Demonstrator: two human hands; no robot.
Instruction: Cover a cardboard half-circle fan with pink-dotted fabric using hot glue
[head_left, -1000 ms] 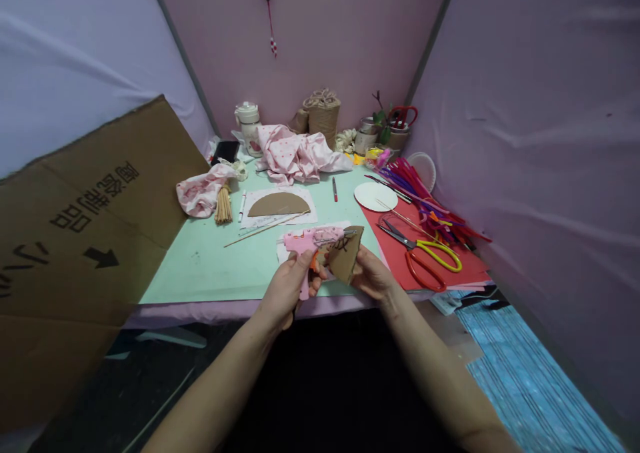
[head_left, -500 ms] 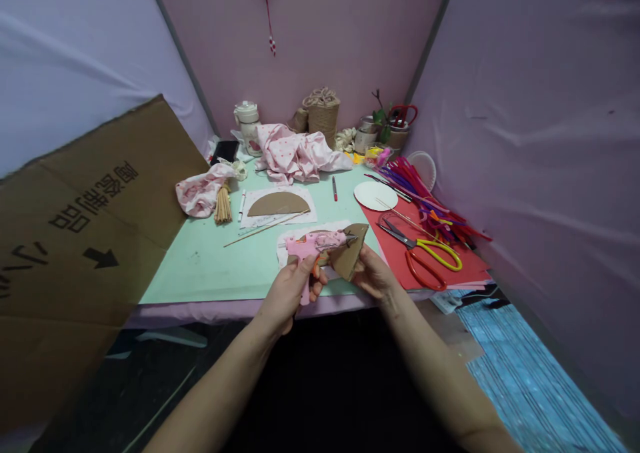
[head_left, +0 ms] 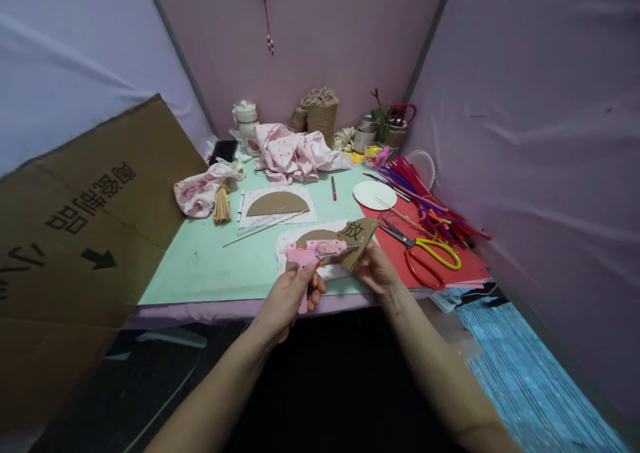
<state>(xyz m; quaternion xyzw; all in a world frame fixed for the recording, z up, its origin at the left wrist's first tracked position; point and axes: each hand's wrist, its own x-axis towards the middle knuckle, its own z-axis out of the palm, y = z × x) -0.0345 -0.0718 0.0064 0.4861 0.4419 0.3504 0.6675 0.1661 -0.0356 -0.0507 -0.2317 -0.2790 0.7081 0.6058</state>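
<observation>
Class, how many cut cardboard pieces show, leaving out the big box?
3: far half-circle, on a pale sheet; near piece, partly behind the glue gun; held piece, in the right hand. More may be hidden.

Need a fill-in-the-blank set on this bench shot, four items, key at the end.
1. The glue gun in the left hand is coloured ____.
2. The cardboard piece marked with black writing is held in the ____ hand.
3. The scissors have one red handle and one ____ handle.
4. From the camera's view, the white bottle stands to the ____ of the tall rope spool.

Missing words: pink; right; yellow; left.
</observation>
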